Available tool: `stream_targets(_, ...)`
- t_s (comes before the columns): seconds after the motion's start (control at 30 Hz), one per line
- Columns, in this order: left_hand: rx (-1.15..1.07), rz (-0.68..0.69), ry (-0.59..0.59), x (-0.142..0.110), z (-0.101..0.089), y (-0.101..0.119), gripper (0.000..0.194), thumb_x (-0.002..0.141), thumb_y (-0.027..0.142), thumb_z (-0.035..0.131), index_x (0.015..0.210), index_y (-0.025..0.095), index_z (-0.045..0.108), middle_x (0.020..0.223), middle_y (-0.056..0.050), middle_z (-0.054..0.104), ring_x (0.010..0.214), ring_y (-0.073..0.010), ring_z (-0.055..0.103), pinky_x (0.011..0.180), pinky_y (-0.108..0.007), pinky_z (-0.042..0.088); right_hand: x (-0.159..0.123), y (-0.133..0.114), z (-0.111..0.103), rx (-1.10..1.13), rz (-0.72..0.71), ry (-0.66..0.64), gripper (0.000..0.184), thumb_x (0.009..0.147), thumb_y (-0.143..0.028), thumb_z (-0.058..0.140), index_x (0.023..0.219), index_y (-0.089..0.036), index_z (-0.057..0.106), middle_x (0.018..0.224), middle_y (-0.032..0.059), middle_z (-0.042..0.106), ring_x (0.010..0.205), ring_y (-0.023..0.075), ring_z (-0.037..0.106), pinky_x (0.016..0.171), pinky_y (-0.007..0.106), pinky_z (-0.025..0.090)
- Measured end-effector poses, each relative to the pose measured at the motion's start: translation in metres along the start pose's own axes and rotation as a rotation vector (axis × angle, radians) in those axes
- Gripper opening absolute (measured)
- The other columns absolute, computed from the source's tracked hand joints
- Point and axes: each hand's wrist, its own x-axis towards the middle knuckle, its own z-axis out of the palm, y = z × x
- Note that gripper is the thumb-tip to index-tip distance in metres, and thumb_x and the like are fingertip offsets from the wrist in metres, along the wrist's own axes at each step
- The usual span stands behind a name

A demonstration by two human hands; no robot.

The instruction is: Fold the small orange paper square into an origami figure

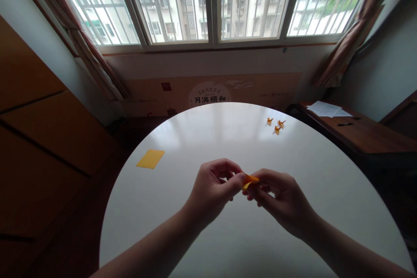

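Note:
A small piece of folded orange-yellow paper [250, 181] is held between my two hands, above the middle of the white table. My left hand [220, 184] pinches its left side between thumb and forefinger. On its right side, my right hand [276, 189] grips it the same way. Fingertips cover parts of the paper, so its full shape is hidden. Flat on the table to the left lies a yellow paper sheet [150, 159]. Three small folded orange paper figures, bird-like in outline, stand at the back right, among them one nearest me [277, 130].
The round white table [163, 217] has its curved edge all around my arms. Behind it a long printed carton [143, 91] leans under the barred window. A wooden desk [374, 137] with white papers [327, 109] stands at right, and a wooden cabinet [39, 139] at left.

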Motion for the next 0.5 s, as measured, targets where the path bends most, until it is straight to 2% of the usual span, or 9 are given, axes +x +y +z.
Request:
stream_targets(0.27,0.074,0.04,0.032,0.0013,-0.0013,-0.0023,0.013,0.074,0.024,0.075,0.071,0.013,0.069,0.062,-0.002,0.064,0.052,-0.0102,0.053,0.045,-0.02,0.041,0.001,0.0021,-0.0005,-0.009,0.006,0.0,0.018,0.09,-0.036,0.067,0.086,-0.019,0.072,0.073,0.0055,0.072,0.064,0.0168,0.067,0.052,0.023,0.05)
stream_targets(0.5,-0.022,0.017,0.011,0.0003,-0.0006,-0.0044,0.018,0.074,0.03,0.078,0.071,0.013,0.072,0.062,-0.003,0.066,0.053,-0.0113,0.055,0.045,-0.02,0.042,0.0027,0.0034,0.0006,-0.015,0.032,0.009,0.02,0.09,-0.037,0.067,0.085,-0.018,0.072,0.07,0.0049,0.071,0.063,0.0168,0.067,0.05,0.023,0.049)
